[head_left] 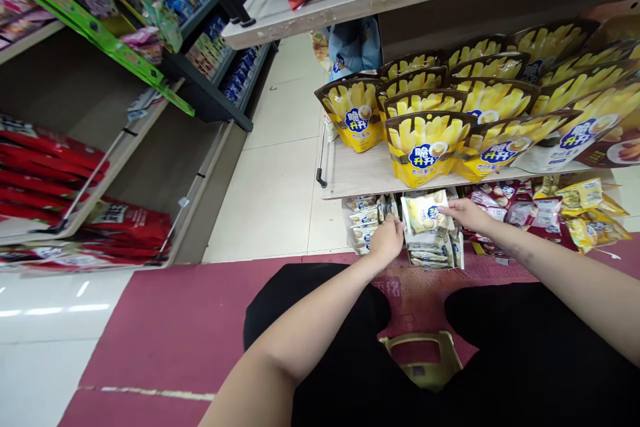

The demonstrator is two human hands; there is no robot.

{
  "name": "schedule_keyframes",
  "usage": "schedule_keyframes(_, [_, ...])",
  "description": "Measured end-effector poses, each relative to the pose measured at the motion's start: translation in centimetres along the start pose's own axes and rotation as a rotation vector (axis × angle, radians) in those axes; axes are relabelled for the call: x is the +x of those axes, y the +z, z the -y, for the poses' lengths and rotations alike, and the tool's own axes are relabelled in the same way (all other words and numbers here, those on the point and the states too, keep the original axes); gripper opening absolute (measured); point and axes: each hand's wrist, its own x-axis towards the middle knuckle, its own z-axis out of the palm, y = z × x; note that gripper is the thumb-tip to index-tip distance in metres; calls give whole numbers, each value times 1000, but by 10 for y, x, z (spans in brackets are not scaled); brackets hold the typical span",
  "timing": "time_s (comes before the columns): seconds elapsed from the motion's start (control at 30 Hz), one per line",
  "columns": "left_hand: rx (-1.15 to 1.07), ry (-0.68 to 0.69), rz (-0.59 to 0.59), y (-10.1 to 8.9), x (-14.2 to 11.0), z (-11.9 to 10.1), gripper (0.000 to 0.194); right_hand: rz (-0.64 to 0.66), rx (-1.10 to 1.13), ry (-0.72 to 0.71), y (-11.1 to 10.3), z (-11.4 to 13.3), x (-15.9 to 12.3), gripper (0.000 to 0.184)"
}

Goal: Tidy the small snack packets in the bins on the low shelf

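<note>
While the white-and-yellow, pillow-shaped film packet [425,212] sits on or just above the column of small white film packets [431,257], the right hand [467,215] pinches its right edge; the left hand [387,240] curls at the adjacent white packet stack [364,219], grip hidden, state undeterminable; both groups appear largely stacked, the top packet not yet released; above, yellow-and-brown stand-up pouches [427,147] line the pale wooden shelf [353,177].
</note>
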Motion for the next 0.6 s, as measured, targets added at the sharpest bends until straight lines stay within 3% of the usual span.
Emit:
schedule_keyframes(0.1, [302,-71,119,-2,-8,-3,39,18,-598,-154,9,-1,-3,52])
schedule_keyframes(0.23, [344,-92,136,-1,-12,-7,43,193,-1074,-159,38,-1,-9,31])
schedule_keyframes(0.4, [387,-75,109,-4,-10,-8,46,286,-1181,-182,64,-1,-10,37])
schedule_keyframes(0.6, [392,-41,98,-11,-14,-6,44,280,-1146,-182,64,7,4,23])
